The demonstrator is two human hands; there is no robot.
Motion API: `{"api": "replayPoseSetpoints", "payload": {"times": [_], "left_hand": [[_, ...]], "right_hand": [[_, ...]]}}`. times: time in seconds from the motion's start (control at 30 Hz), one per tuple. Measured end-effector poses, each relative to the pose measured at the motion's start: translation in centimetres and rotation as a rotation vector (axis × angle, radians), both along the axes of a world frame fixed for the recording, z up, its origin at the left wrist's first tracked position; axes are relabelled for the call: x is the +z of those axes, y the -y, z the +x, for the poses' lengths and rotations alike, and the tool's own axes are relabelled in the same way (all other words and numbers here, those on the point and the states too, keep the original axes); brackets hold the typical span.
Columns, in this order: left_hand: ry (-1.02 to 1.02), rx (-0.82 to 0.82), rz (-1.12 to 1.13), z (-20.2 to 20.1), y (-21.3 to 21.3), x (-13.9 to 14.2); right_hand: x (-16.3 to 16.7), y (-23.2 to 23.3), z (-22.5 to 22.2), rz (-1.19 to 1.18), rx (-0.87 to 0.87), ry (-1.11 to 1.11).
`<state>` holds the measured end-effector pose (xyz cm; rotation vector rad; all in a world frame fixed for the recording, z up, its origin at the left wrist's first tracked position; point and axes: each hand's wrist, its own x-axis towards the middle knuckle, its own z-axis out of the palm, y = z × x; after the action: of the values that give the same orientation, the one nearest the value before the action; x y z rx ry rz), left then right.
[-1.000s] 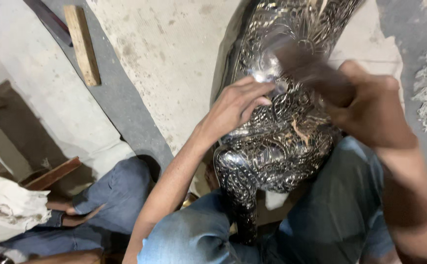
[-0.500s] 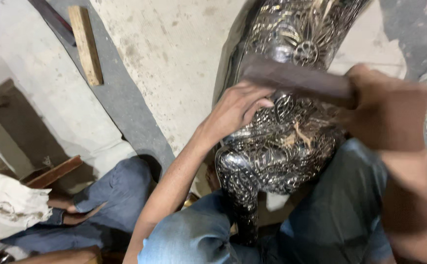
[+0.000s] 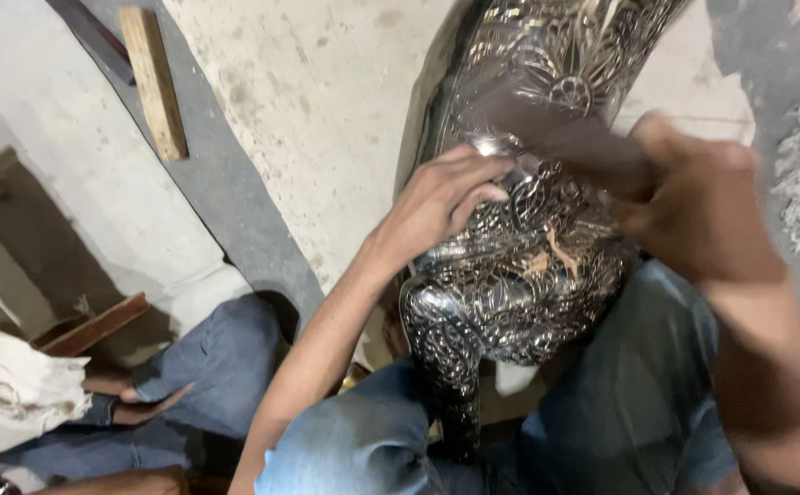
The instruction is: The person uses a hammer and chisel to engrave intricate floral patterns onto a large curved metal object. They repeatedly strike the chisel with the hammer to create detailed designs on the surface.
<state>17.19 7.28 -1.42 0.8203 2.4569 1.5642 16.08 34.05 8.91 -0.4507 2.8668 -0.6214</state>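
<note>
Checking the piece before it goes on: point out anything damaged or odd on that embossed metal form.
One thing stands out: a small torn, tan patch breaks the embossed metal form, just below the left hand. It looks like the silvery sheet has split or lifted there. The right hand and its dark tool are motion-blurred.

No packages, labels, signs or screens here

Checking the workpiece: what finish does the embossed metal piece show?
Shiny dark silver metal piece, floral embossing; head view.
</note>
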Motion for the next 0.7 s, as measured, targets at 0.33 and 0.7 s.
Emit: {"api": "replayPoseSetpoints", "payload": {"times": [0.33,0.7], "left_hand": [[0.038,0.001,-0.079,0.04,0.28,0.63],[0.033,-0.003,-0.091,0.16,0.41,-0.29]], "right_hand": [[-0.13,0.16,-0.33,-0.037,0.020,-0.004],[-0.35,0.12,-0.34,0.163,0.088,-0.129]]}}
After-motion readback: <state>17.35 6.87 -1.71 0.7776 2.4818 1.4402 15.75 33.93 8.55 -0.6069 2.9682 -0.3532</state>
